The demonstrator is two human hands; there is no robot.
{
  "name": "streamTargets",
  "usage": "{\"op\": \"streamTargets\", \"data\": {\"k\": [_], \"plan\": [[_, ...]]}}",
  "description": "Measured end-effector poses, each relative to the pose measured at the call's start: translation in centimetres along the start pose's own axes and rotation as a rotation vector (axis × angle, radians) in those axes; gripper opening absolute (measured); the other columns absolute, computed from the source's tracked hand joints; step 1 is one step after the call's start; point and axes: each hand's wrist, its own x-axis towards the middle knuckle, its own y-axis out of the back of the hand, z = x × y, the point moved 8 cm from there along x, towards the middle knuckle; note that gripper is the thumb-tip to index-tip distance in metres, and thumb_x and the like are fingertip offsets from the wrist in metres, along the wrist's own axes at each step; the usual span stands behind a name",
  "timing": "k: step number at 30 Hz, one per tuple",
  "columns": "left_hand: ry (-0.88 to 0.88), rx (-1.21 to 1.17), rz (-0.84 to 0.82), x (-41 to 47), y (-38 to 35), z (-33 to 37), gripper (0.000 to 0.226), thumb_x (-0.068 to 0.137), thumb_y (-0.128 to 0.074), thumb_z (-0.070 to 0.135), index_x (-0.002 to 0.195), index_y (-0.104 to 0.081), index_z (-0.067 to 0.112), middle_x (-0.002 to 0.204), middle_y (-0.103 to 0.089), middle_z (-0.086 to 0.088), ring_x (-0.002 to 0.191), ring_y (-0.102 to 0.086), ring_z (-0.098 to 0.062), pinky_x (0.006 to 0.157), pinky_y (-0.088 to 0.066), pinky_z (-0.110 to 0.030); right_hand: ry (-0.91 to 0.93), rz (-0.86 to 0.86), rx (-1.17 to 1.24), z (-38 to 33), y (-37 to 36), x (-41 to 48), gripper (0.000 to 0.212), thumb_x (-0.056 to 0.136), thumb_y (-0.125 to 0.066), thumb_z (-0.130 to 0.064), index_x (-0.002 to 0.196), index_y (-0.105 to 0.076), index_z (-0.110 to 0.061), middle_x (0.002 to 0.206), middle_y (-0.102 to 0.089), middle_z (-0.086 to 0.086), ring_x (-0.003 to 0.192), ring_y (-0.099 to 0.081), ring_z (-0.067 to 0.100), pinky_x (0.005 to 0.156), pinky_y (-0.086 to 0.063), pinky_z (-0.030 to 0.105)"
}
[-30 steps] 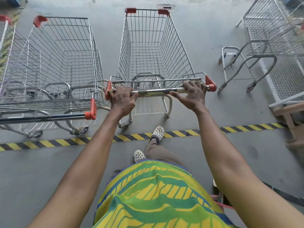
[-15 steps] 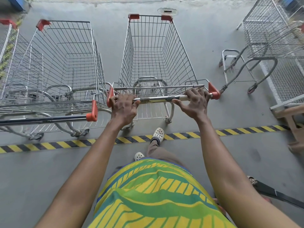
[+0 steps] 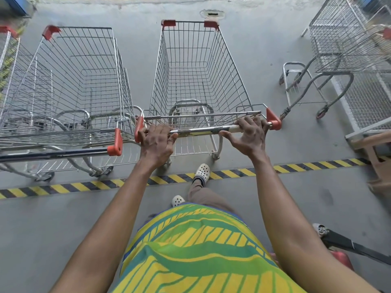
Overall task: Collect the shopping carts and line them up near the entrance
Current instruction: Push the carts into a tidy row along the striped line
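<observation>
A wire shopping cart (image 3: 201,66) with orange corner caps stands straight ahead of me on the grey concrete floor. My left hand (image 3: 155,142) grips the left end of its metal handle bar (image 3: 203,130). My right hand (image 3: 249,136) grips the bar near the right orange end cap, thumb spread out below it. A second empty cart (image 3: 69,85) is parked just to the left, side by side with mine, its dark handle (image 3: 55,154) pointing toward me. A third cart (image 3: 8,51) shows at the far left edge.
A yellow-and-black hazard stripe (image 3: 84,186) crosses the floor under my feet. At the right another cart (image 3: 347,41) stands at an angle beside wire mesh panels (image 3: 368,98) and a wooden frame (image 3: 376,149). A concrete wall base (image 3: 137,1) lies beyond the carts.
The cart I hold has rolled slightly back toward me relative to the neighbouring cart, and my view has tilted down a little. Both hands stay on the handle.
</observation>
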Motion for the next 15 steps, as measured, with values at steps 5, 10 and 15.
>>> {"op": "streamTargets", "data": {"k": [5,10,15], "plan": [[-0.008,-0.012,0.018,-0.33,0.28,0.14,0.063,0.089,-0.018,0.053,0.124,-0.061,0.022,0.123,-0.062,-0.003,0.113,-0.049,-0.026,0.097,-0.025,-0.045,0.012,0.001,0.014,-0.14,0.18,-0.37,0.078,0.076,-0.043,-0.096,0.089,-0.064,-0.021,0.098,-0.062,-0.007,0.103,-0.05,0.02,0.1,-0.031,0.048],[-0.024,-0.011,0.051,-0.35,0.33,0.17,0.048,0.098,-0.029,0.049,0.12,-0.062,0.022,0.12,-0.062,0.0,0.109,-0.048,-0.024,0.089,-0.02,-0.041,0.024,0.02,-0.003,-0.34,0.4,-0.61,0.073,0.077,-0.048,-0.092,0.084,-0.062,-0.021,0.094,-0.062,-0.007,0.1,-0.048,0.016,0.1,-0.029,0.047],[-0.035,-0.009,0.058,-0.32,0.31,0.18,0.049,0.097,-0.028,0.049,0.12,-0.061,0.023,0.117,-0.062,0.001,0.106,-0.047,-0.022,0.087,-0.02,-0.04,0.027,0.021,0.003,-0.35,0.45,-0.5,0.074,0.076,-0.047,-0.093,0.084,-0.062,-0.022,0.094,-0.062,-0.008,0.101,-0.051,0.02,0.097,-0.026,0.039]]}}
